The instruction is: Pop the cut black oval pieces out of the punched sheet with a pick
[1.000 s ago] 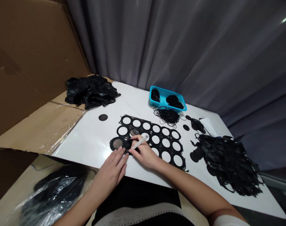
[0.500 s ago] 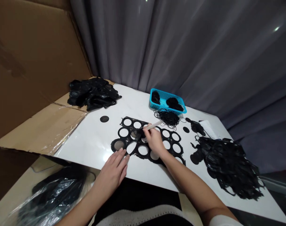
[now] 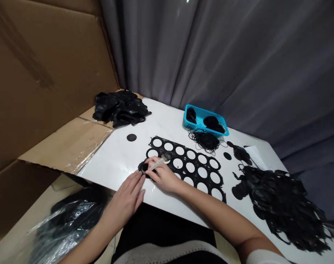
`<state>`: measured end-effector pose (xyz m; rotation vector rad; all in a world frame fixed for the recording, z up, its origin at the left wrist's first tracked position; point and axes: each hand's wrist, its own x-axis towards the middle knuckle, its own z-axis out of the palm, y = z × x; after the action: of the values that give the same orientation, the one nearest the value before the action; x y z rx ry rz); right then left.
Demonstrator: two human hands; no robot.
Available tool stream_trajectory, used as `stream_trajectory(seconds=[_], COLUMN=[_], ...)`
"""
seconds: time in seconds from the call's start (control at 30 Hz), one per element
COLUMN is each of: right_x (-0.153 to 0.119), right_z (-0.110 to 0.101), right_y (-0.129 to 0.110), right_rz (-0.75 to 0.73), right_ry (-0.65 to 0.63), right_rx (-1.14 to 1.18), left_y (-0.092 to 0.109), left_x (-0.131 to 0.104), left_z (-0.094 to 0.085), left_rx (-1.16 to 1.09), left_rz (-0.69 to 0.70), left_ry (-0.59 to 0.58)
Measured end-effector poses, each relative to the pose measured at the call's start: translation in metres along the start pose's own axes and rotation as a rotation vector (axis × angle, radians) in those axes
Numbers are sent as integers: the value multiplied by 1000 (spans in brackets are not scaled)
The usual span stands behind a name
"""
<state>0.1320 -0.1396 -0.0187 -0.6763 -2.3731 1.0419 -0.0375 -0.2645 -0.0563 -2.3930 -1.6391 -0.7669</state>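
Three rows of holes were seen in the black sheet (image 3: 209, 182), which was laid flat on the white table (image 3: 123, 161) ahead of and to the right of the left hand (image 3: 125, 192), with its near left corner covered by the fingers of the right hand (image 3: 165, 178). Its long axis was run from in front of the right fingertips away to the right, slanted toward the body, roughly alongside the right forearm. Most of the holes were thus placed beyond and to the right of the right hand, the nearer of the two; only the corner was reached by the left.

A pale stick (image 3: 156, 164) was pinched between the right thumb and fingers, its free end pointed forward and right. Whether the dark material at those fingertips was gripped too could not be told. The left hand was spread palm down, fingertips set against the corner, with nothing seen to be grasped.

Farther out, a disc (image 3: 131, 137) was left ahead of the left hand, a tangle (image 3: 204, 140) and a blue basket (image 3: 199, 121) were set ahead and right of the right, and a heap (image 3: 285, 205) was spread well to its right.
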Motion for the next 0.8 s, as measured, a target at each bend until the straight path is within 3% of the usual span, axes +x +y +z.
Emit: stream_trajectory(seconds=[0.17, 0.53, 0.8], right_x=[-1, 0, -7], right_z=[-2, 0, 11], right_y=[-1, -2, -4], right_rz=[84, 92, 26], right_ry=[5, 11, 10], right_rx=[87, 73, -107], left_y=[-2, -2, -1], left_x=[-2, -2, 0], left_z=[3, 3, 2], left_rx=[-28, -30, -39], left_rz=[7, 5, 4], left_ry=[-12, -4, -8])
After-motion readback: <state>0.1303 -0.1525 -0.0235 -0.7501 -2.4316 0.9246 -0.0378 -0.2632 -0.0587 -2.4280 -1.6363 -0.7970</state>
